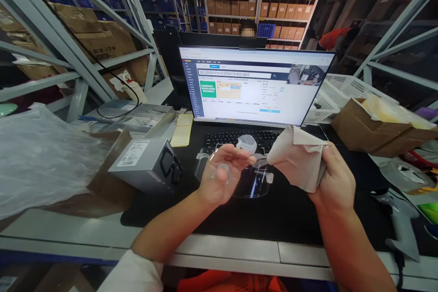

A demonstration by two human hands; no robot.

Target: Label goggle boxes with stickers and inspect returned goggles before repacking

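My left hand (pixel 222 173) pinches a pair of clear glasses (pixel 251 178) above the black desk mat (pixel 290 212), in front of the keyboard (pixel 239 139). My right hand (pixel 333 180) grips a beige cleaning cloth (pixel 297 157) and presses it against the right side of the glasses. Both hands are closed on what they hold. A grey product box (pixel 145 164) lies just left of my left hand.
A lit monitor (pixel 253 84) stands behind the keyboard. At the left lie crumpled clear plastic (pixel 41 159) and a brown carton. A white basket (pixel 338 93) and an open cardboard box (pixel 372 125) sit at the right. A barcode scanner (pixel 400 219) rests near the right edge. Another person stands behind the monitor.
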